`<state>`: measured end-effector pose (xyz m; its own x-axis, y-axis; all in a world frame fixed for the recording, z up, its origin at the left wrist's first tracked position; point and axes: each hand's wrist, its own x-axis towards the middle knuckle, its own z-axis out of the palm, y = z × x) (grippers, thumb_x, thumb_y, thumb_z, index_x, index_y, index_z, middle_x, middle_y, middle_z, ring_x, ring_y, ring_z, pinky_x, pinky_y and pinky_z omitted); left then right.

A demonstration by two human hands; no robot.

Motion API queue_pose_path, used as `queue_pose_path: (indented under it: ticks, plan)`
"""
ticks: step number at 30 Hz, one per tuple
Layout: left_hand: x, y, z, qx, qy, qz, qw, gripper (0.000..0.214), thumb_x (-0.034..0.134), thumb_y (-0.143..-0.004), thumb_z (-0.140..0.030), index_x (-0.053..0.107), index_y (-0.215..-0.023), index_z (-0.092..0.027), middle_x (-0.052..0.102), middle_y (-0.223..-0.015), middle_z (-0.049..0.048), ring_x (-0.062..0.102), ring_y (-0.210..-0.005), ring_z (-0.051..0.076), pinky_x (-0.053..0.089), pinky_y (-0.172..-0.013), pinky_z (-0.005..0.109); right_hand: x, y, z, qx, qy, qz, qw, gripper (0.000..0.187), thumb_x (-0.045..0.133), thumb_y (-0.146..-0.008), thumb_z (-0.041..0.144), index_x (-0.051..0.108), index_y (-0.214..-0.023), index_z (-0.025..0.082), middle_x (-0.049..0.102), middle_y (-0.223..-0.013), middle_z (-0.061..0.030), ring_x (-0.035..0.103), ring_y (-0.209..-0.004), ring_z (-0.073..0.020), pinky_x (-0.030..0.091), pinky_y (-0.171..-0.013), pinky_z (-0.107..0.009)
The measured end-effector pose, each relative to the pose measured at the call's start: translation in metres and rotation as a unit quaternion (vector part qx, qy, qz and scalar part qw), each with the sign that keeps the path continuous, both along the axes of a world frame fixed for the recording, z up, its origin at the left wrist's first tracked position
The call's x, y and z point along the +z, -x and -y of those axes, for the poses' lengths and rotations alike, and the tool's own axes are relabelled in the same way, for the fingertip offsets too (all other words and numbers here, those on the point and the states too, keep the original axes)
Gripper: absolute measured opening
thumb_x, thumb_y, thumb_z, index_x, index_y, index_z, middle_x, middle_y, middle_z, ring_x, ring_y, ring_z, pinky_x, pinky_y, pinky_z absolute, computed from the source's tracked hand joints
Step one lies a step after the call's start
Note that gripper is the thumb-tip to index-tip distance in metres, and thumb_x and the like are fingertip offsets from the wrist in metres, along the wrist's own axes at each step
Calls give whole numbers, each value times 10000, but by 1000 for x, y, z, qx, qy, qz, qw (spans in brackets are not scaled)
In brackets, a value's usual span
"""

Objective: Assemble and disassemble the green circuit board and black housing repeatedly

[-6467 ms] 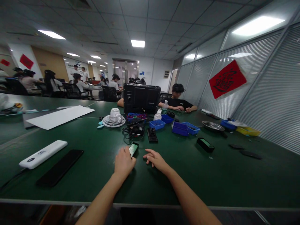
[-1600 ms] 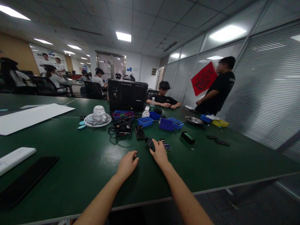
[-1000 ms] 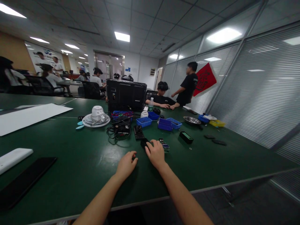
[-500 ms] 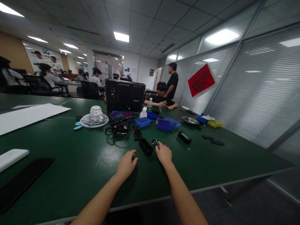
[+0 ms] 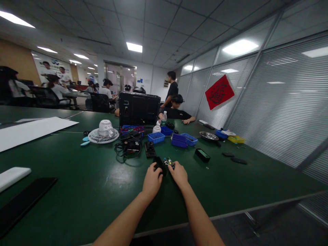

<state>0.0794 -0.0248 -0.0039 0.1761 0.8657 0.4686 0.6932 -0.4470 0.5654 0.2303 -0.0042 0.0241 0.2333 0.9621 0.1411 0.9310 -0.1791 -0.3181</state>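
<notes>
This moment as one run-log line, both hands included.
left hand: holding black case | right hand: holding circuit board | beyond hands: blue tray, white fan | surface: green table

Matt dark plastic on a green tabletop (image 5: 102, 198) with a soft sheen
The black case (image 5: 161, 164) looks like matt plastic; just right of it, a circuit board (image 5: 168, 161) with bright, uneven parts; beyond it, a smooth blue plastic tray (image 5: 155, 138) and a clear plastic bottle (image 5: 164, 118); beyond it to the right, a polished metal bowl (image 5: 208, 136)
</notes>
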Motion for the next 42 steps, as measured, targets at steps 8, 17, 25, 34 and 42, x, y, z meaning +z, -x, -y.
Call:
queue_pose_path:
  ticks: [8, 17, 25, 34, 42]
  plan:
    - [-2, 4, 7, -18, 17, 53, 998, 170, 500, -759, -156, 575, -902, -209, 479, -983, 34, 516, -815, 123, 431, -786, 267, 1, -5, -2, -28, -20, -109, 993, 434, 505, -759, 377, 409, -1131, 175, 632, -880, -71, 608, -805, -207, 397, -656, -261]
    - [-11, 2, -5, -28, 106, 107, 988, 585, 582, -692, -174, 359, -1232, -186, 537, -836, -8, 500, -647, 90, 423, -683, 227, 21, 29, 8, 18, -139, -98, 985, 470, 489, -770, 354, 443, -1192, 152, 582, -1060, -105, 552, -982, -210, 394, -801, -263]
    - [-11, 3, -8, -46, 110, 95, 988, 534, 525, -712, -171, 380, -1225, -184, 564, -809, -7, 503, -628, 96, 411, -639, 220, 16, 51, 11, 40, -78, 18, 996, 467, 445, -805, 350, 430, -1228, 150, 538, -1049, -124, 556, -923, -221, 397, -743, -274]
    - [-6, 3, -5, -41, 95, 63, 993, 363, 492, -740, -203, 509, -1102, -176, 582, -832, 22, 507, -661, 113, 406, -656, 230, 8, 54, 13, 54, -91, 87, 991, 434, 415, -838, 353, 457, -1218, 147, 511, -1043, -123, 478, -969, -233, 410, -737, -294]
    - [-4, 4, -6, -32, 105, 44, 993, 385, 479, -757, -224, 497, -1134, -152, 581, -837, 34, 520, -660, 113, 417, -672, 233, 3, 51, 18, 46, -127, 61, 989, 329, 453, -821, 335, 566, -1106, 216, 458, -1091, -102, 420, -991, -225, 418, -718, -281]
